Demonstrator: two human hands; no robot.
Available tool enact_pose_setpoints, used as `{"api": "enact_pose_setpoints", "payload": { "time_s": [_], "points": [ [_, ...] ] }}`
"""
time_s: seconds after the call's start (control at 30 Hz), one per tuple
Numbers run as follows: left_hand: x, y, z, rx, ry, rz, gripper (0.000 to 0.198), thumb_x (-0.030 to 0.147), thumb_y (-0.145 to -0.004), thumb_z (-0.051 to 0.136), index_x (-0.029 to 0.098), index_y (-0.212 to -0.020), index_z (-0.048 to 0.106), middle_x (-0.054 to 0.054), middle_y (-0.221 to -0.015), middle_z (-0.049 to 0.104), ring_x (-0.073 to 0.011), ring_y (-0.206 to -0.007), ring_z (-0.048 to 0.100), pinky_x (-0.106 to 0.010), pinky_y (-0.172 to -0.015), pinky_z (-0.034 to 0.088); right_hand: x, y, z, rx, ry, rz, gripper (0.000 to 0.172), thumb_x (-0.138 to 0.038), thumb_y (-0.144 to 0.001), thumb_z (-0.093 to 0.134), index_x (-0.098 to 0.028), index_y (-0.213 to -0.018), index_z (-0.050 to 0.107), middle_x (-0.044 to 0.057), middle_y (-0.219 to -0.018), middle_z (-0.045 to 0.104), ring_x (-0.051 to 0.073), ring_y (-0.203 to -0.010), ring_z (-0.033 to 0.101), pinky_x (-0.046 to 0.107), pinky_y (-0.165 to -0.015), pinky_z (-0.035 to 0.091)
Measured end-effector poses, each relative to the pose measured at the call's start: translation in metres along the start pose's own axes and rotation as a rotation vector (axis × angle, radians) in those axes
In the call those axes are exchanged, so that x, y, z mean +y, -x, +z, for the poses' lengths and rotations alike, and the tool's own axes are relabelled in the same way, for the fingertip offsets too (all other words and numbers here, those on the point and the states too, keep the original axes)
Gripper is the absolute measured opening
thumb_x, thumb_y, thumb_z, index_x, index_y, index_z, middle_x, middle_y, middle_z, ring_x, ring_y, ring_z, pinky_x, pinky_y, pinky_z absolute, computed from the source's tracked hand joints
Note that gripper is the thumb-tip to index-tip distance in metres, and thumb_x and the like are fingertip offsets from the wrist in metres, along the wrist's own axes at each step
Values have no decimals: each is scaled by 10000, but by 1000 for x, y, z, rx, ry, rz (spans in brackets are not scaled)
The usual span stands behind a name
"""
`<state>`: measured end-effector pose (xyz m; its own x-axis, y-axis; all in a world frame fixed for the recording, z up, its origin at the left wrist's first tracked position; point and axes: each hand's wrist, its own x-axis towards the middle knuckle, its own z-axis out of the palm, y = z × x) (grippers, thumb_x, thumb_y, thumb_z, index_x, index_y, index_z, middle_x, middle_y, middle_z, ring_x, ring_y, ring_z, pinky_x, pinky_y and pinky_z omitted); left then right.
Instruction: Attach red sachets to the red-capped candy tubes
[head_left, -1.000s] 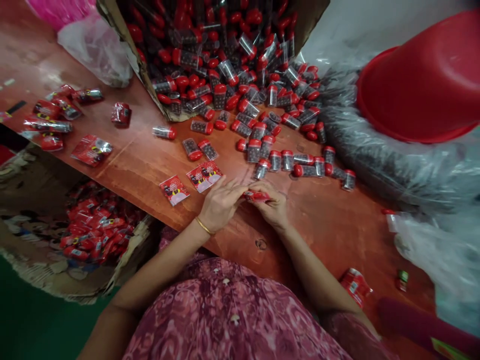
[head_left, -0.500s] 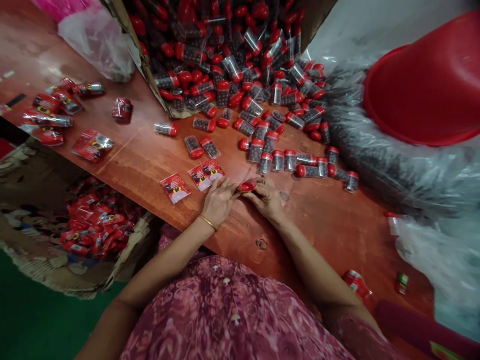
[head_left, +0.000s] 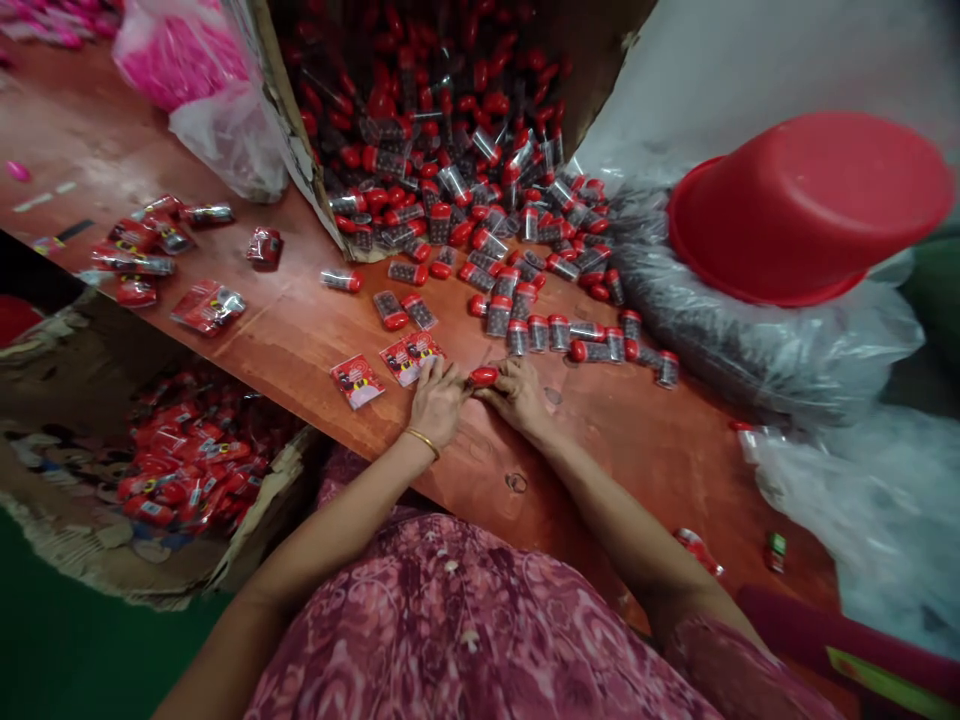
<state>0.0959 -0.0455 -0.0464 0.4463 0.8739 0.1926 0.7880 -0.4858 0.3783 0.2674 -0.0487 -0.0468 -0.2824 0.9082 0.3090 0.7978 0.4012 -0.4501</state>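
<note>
Between my two hands is a small red-capped container point(head_left: 484, 376), its rounded red end facing up. My left hand point(head_left: 439, 400), with a gold bangle at the wrist, pinches it from the left. From the other side, the fingers of my right hand point(head_left: 521, 395) close on it, and its lower part is hidden. Close to my left fingers lie two flat red printed cards, one point(head_left: 411, 357) almost touching them and another point(head_left: 358, 382) further left. Several clear containers with red caps point(head_left: 517, 337) stand or lie just beyond my hands.
A large open cardboard box point(head_left: 300, 150) spills many red-capped containers onto the table point(head_left: 652, 470). Below left, a carton point(head_left: 255, 530) holds red packets. Wrapped packs point(head_left: 210, 307) lie on the left. A red tub point(head_left: 802, 210) rests on plastic bags point(head_left: 750, 350) at right.
The container between my hands has turned, so its rounded red end now shows more fully. My head view has shifted, bringing more of the red tub and the pink bag into sight.
</note>
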Motion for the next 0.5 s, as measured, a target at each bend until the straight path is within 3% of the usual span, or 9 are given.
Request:
{"api": "enact_pose_setpoints", "payload": {
  "time_s": [0.23, 0.33, 0.43, 0.5],
  "points": [
    [5, 3, -14, 3, 34, 8, 243, 260, -857, 478, 146, -951, 671, -126, -1155, 639, -301, -1201, 486, -521, -1042, 310, -6, 4, 0, -16, -12, -4, 256, -418, -840, 535, -233, -863, 711, 71, -880, 662, 213, -858, 553, 373, -792, 403],
    [0, 18, -38, 127, 59, 68, 213, 260, -843, 499, 156, -934, 662, -119, -1154, 642, -292, -1195, 496, -513, -1030, 322, -9, 8, -9, 2, -17, -34, 305, -428, -856, 496, -202, -950, 678, 86, -933, 649, 204, -873, 562, 345, -782, 438],
    [-29, 53, -76, 343, 17, 47, 188, 259, -839, 496, 194, -939, 641, -86, -1146, 652, -274, -1187, 509, -516, -1026, 311, 0, 3, -18, 139, 156, 58, 366, -418, -874, 445, -170, -1078, 621, 131, -1099, 600, 236, -1000, 527, 382, -865, 419],
    [-64, 88, -106, 449, -78, -132, 195, 306, -810, 543, 202, -952, 626, -83, -1120, 664, -286, -1157, 531, -537, -1014, 312, 9, -4, -19, 176, 317, 130, 409, -408, -875, 432, -152, -1165, 567, 161, -1221, 536, 276, -1115, 461, 436, -925, 369]
  ]
}}
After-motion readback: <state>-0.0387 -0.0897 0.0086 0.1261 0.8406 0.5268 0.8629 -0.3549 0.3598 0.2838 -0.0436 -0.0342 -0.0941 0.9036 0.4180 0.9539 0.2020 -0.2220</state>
